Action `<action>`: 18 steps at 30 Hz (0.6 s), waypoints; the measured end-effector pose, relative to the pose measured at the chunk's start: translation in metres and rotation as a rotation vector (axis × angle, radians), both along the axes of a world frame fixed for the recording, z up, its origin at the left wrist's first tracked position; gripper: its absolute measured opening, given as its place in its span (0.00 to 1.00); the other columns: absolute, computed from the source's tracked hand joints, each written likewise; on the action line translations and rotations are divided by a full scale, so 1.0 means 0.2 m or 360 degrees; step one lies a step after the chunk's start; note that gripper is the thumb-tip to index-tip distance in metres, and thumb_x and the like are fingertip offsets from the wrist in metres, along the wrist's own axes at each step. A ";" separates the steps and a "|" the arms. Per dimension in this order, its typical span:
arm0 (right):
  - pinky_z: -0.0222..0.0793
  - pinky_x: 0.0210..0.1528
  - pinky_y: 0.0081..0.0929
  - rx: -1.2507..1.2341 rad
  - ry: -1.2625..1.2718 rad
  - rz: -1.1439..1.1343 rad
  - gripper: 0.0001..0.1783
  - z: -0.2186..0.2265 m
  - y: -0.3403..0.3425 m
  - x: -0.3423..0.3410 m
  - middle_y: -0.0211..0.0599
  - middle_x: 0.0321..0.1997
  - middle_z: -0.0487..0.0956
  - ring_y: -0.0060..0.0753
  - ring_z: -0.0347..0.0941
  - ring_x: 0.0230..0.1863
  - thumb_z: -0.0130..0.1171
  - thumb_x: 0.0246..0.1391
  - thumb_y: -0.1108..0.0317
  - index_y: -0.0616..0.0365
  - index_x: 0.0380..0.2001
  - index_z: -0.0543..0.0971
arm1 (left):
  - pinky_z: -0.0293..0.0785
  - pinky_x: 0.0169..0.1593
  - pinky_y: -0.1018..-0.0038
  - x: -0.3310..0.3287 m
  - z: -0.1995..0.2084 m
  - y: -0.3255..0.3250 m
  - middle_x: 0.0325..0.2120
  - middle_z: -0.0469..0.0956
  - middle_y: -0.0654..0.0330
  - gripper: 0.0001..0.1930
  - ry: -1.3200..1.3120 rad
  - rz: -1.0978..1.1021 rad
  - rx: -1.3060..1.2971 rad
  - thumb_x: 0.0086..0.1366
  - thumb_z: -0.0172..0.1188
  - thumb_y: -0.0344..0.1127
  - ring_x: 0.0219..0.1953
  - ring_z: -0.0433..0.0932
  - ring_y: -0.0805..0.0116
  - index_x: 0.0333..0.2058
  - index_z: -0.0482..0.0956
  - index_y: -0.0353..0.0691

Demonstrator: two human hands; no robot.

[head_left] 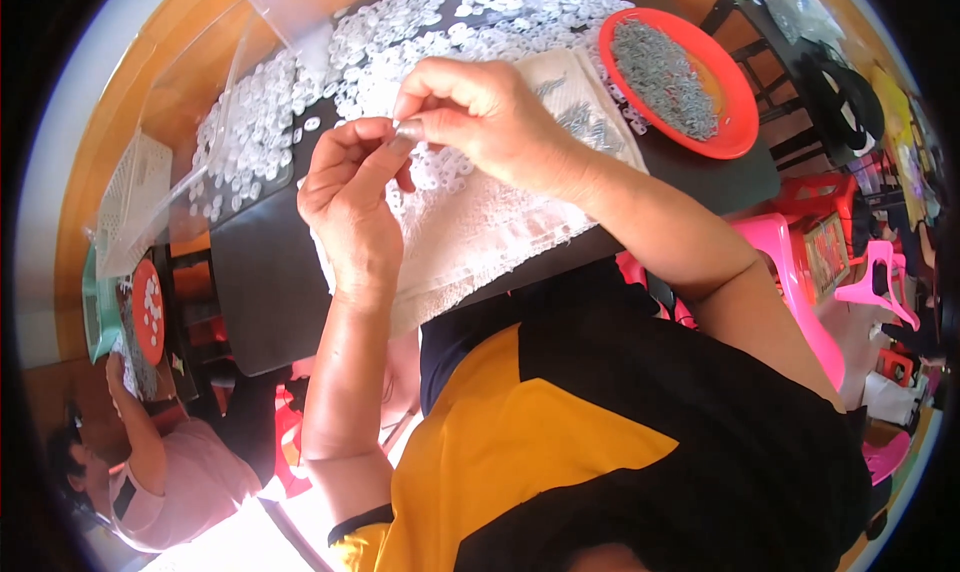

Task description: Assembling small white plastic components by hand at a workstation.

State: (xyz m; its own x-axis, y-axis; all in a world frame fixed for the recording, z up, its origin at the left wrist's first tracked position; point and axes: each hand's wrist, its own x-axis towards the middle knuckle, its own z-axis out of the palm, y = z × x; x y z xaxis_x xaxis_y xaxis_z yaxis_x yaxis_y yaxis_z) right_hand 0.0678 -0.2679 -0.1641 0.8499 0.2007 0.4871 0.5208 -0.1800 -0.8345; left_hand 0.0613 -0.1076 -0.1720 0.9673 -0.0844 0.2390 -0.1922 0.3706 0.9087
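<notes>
My left hand and my right hand meet above a whitish cloth, their thumbs and fingertips pinched together. Whatever sits between the fingertips is too small and covered to make out. Just under the hands, a small heap of white oval plastic pieces with holes lies on the cloth. Right of my right hand, small grey metal pieces rest on the same cloth. Many more white oval pieces spread over the far side of the dark table.
A red basin full of grey metal pieces stands at the far right. Clear plastic sheets rise at the far left. Beyond them, a co-worker reaches toward a green basket beside a red tray. Pink chairs stand at right.
</notes>
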 end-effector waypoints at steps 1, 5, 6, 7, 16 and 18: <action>0.71 0.33 0.15 0.0025 0.0016 -0.0009 0.02 0.00 0.01 0.00 0.27 0.27 0.77 0.15 0.73 0.29 0.59 0.55 0.79 0.62 0.31 0.76 | 0.69 0.29 0.79 0.00 0.00 0.00 0.26 0.78 0.59 0.05 0.0061 -0.0005 0.0041 0.60 0.59 0.20 0.26 0.73 0.75 0.35 0.78 0.29; 0.70 0.33 0.16 0.0163 -0.0072 -0.0069 0.03 -0.03 0.02 0.00 0.28 0.29 0.78 0.16 0.73 0.31 0.58 0.55 0.80 0.63 0.33 0.75 | 0.69 0.29 0.80 0.00 0.04 -0.01 0.26 0.78 0.59 0.05 0.0125 -0.0025 0.0149 0.62 0.58 0.22 0.26 0.73 0.76 0.36 0.78 0.29; 0.70 0.33 0.16 0.0167 -0.0073 -0.0066 0.03 -0.02 0.02 -0.01 0.28 0.29 0.78 0.16 0.73 0.31 0.58 0.55 0.80 0.63 0.33 0.75 | 0.68 0.29 0.81 0.00 0.05 -0.01 0.26 0.78 0.59 0.05 0.0101 0.0038 0.0200 0.62 0.58 0.22 0.26 0.73 0.76 0.36 0.78 0.29; 0.70 0.33 0.16 0.0270 -0.0055 -0.0035 0.03 -0.02 0.01 -0.01 0.29 0.30 0.78 0.16 0.73 0.32 0.58 0.56 0.80 0.63 0.34 0.75 | 0.69 0.29 0.81 0.01 0.06 -0.01 0.27 0.78 0.59 0.05 0.0024 -0.0002 0.0223 0.63 0.59 0.23 0.26 0.73 0.76 0.36 0.78 0.29; 0.73 0.41 0.17 0.0433 -0.0118 -0.0140 0.03 -0.01 -0.02 0.00 0.31 0.34 0.78 0.17 0.74 0.37 0.57 0.57 0.81 0.65 0.35 0.76 | 0.69 0.28 0.79 0.05 0.07 -0.07 0.28 0.79 0.56 0.05 0.0135 -0.0140 0.0094 0.64 0.59 0.25 0.26 0.73 0.74 0.35 0.76 0.28; 0.73 0.41 0.18 0.0516 -0.0062 -0.0101 0.04 -0.01 -0.02 0.00 0.31 0.34 0.78 0.18 0.74 0.37 0.57 0.57 0.81 0.65 0.36 0.76 | 0.69 0.28 0.79 0.05 0.08 -0.08 0.27 0.78 0.56 0.05 0.0139 -0.0184 0.0013 0.64 0.59 0.26 0.26 0.73 0.73 0.35 0.76 0.28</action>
State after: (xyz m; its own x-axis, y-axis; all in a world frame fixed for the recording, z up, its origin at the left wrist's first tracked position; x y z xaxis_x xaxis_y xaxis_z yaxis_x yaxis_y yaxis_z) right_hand 0.0683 -0.2715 -0.1659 0.8354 -0.0229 0.5492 0.5495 0.0588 -0.8334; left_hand 0.0720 -0.1230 -0.1550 0.9681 -0.1981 0.1533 -0.0688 0.3781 0.9232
